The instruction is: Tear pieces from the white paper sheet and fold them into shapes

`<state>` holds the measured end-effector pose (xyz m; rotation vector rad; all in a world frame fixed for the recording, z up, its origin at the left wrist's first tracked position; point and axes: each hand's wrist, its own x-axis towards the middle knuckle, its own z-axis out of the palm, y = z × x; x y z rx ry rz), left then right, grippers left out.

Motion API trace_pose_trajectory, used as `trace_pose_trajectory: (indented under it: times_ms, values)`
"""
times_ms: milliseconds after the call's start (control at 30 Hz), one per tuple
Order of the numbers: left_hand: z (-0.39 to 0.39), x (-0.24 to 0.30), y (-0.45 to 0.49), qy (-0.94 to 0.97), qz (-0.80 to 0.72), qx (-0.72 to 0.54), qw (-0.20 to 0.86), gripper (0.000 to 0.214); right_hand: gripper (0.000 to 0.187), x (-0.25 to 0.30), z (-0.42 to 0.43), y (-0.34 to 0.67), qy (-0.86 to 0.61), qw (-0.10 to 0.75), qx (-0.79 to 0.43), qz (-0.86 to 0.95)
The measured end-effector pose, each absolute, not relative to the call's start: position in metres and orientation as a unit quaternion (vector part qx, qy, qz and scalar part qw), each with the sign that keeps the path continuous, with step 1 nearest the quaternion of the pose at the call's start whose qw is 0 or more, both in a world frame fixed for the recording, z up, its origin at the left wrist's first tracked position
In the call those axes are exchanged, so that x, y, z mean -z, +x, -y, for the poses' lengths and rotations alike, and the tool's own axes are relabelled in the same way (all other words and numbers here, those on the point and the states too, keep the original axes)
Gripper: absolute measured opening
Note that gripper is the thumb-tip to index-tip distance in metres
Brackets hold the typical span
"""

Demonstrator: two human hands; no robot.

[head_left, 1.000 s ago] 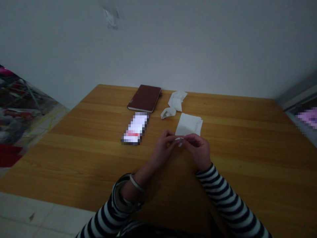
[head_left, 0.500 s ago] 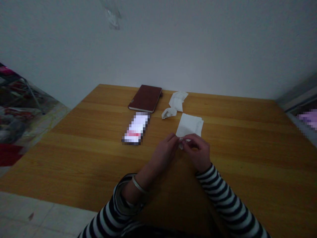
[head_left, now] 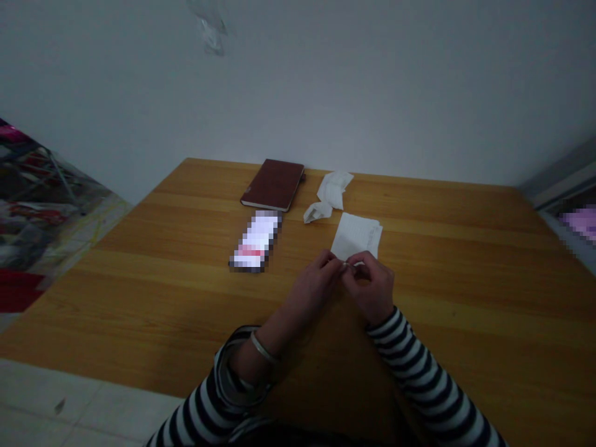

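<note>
My left hand [head_left: 315, 282] and my right hand [head_left: 372, 285] meet at the fingertips, pinching a small piece of white paper [head_left: 345, 264] between them. Most of that piece is hidden by the fingers. Just beyond the hands lies a stack of lined paper sheets [head_left: 356, 236], its near edge partly covered by my fingers. Farther back are a creased sheet of paper [head_left: 334, 188] and, touching it, a folded, crumpled paper piece [head_left: 318, 212].
A closed brown notebook [head_left: 274, 185] lies toward the back of the wooden table [head_left: 139, 279]. In front of it is a phone [head_left: 256, 241] with a lit, blurred screen. A pale wall [head_left: 372, 87] rises behind the table. Cluttered items stand at the far left.
The white piece has turned or been folded smaller between my fingertips, so less of it shows. My fingers have shifted slightly; the other things stay in place.
</note>
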<state>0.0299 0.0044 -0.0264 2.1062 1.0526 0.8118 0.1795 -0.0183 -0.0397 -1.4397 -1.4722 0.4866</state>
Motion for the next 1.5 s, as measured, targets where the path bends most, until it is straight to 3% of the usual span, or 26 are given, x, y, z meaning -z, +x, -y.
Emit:
trace_pose_trajectory:
  times_ms: [200, 400, 633, 733, 833, 1000, 1100, 1233, 1367, 1500]
  values:
    - [-0.005, 0.027, 0.035, 0.681, -0.423, -0.435, 0.410, 0.028, 0.013, 0.036, 0.015, 0.176, -0.550, 0.582, -0.356, 0.482]
    - [-0.001, 0.035, 0.046, 0.516, -0.431, -0.501, 0.545, 0.035, 0.010, 0.038, 0.013, 0.174, -0.523, 0.630, -0.405, 0.408]
    - [0.000, 0.023, 0.036, 0.691, -0.415, -0.478, 0.349, 0.023, 0.018, 0.029, 0.014, 0.180, -0.509, 0.577, -0.456, 0.447]
    - [0.000, 0.019, 0.034, 0.717, -0.409, -0.469, 0.315, 0.023, 0.020, 0.028, 0.014, 0.180, -0.511, 0.571, -0.467, 0.441]
    - [0.002, 0.020, 0.037, 0.673, -0.419, -0.489, 0.364, 0.024, 0.019, 0.032, 0.014, 0.177, -0.510, 0.598, -0.469, 0.403]
    - [-0.003, 0.033, 0.043, 0.457, -0.447, -0.553, 0.534, 0.032, 0.019, 0.036, 0.014, 0.176, -0.496, 0.678, -0.457, 0.293]
    - [-0.011, 0.039, 0.041, 0.358, -0.464, -0.577, 0.569, 0.036, 0.018, 0.035, 0.013, 0.180, -0.492, 0.698, -0.452, 0.258]
    - [-0.013, 0.031, 0.033, 0.435, -0.500, -0.557, 0.500, 0.035, 0.018, 0.033, 0.015, 0.182, -0.482, 0.657, -0.444, 0.371]
    - [-0.007, 0.019, 0.028, 0.630, -0.517, -0.463, 0.350, 0.029, 0.038, 0.032, 0.015, 0.181, -0.449, 0.583, -0.466, 0.491]
    - [-0.006, 0.018, 0.026, 0.689, -0.509, -0.417, 0.303, 0.026, 0.013, 0.036, 0.014, 0.183, -0.457, 0.548, -0.411, 0.567]
